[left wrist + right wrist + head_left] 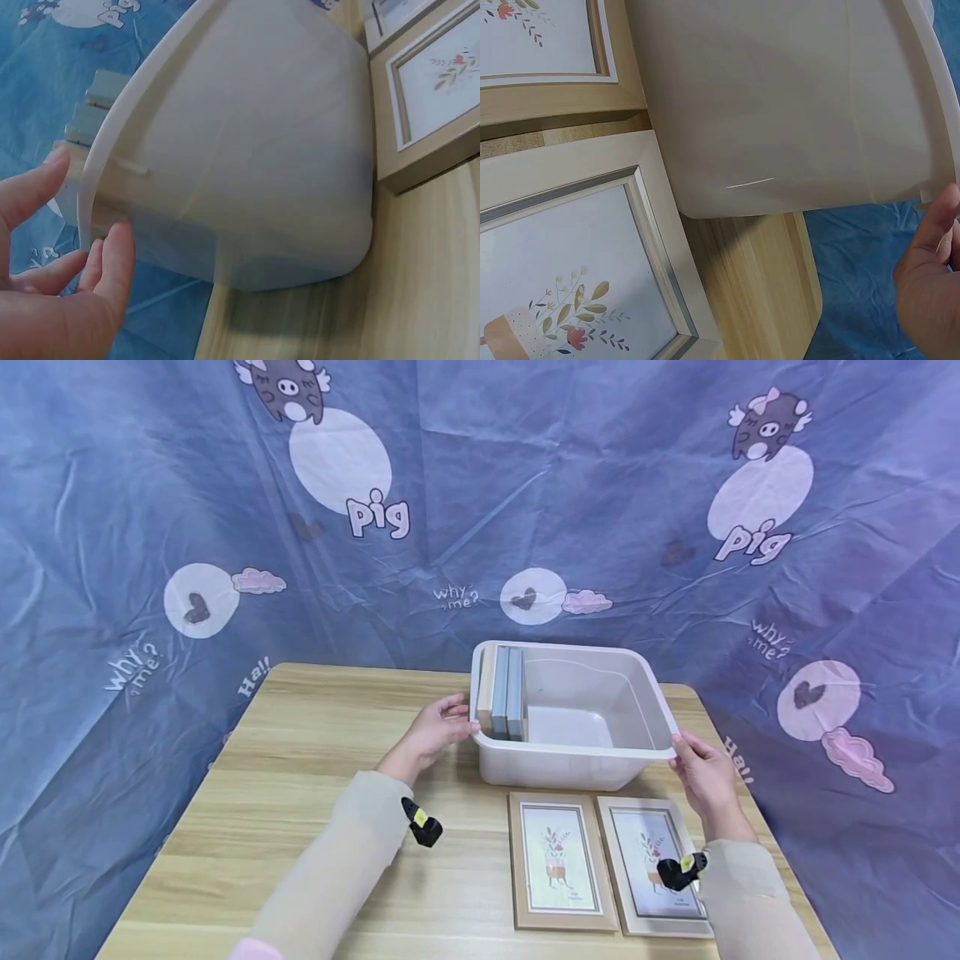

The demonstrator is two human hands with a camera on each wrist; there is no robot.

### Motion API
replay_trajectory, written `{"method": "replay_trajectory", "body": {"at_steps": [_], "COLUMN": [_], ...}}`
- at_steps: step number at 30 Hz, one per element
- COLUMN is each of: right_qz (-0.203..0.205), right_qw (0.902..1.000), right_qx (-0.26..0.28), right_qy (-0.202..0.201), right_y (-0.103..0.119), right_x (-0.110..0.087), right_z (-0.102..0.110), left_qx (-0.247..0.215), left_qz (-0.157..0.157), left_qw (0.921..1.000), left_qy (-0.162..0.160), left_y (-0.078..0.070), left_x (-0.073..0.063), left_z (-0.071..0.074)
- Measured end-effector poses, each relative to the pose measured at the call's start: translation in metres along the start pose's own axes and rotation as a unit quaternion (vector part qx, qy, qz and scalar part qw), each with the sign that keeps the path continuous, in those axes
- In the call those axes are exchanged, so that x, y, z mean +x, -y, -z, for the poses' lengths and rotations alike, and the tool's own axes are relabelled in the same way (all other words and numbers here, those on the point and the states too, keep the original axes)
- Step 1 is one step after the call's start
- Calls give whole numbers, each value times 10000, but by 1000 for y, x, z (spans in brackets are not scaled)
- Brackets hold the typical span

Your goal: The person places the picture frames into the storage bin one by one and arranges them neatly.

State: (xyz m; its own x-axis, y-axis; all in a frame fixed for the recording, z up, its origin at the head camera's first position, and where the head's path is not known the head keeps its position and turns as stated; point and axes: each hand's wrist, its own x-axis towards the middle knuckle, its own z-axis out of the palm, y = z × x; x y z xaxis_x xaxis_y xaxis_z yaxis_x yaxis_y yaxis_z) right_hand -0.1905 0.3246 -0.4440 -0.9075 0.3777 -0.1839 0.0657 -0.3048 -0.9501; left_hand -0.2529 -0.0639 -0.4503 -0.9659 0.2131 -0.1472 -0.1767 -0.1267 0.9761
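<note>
A white plastic basin (pixel 562 768) stands at the back of the table. Its front left corner is held by my left hand (pixel 433 731), thumb over the rim and fingers curled below it outside. At the front right corner my right hand (pixel 707 772) pinches the rim, as the right wrist view also shows. Inside the basin, a light wood picture frame (pixel 487 689) and two blue ones (pixel 500 693) stand on edge side by side against the left wall. The basin's right part shows bare floor.
Just in front of the basin, a tan picture frame (pixel 561 860) and a cream picture frame (pixel 652 852) lie face up side by side, both with a flower print. The right forearm overlaps the cream one. A blue patterned cloth (pixel 480 527) hangs behind the wooden table (pixel 315 760).
</note>
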Motion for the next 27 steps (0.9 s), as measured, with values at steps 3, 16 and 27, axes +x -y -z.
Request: {"method": "replay_trajectory", "body": {"at_steps": [3,16,27], "right_qz": [-16,47,113], "right_qw": [10000,9999,9999], "right_qx": [-42,-66,104], "right_qy": [-43,-60,29], "right_y": [-1,-1,-4], "right_x": [0,0,2], "right_z": [0,0,1], "left_qx": [-84,173,-69], "left_qz": [73,374,261], "left_qw": [9999,9988,9995], "left_qy": [100,268,163], "left_y": [-1,-9,-6], "left_x": [3,8,7], "left_z": [1,-2,-5]}}
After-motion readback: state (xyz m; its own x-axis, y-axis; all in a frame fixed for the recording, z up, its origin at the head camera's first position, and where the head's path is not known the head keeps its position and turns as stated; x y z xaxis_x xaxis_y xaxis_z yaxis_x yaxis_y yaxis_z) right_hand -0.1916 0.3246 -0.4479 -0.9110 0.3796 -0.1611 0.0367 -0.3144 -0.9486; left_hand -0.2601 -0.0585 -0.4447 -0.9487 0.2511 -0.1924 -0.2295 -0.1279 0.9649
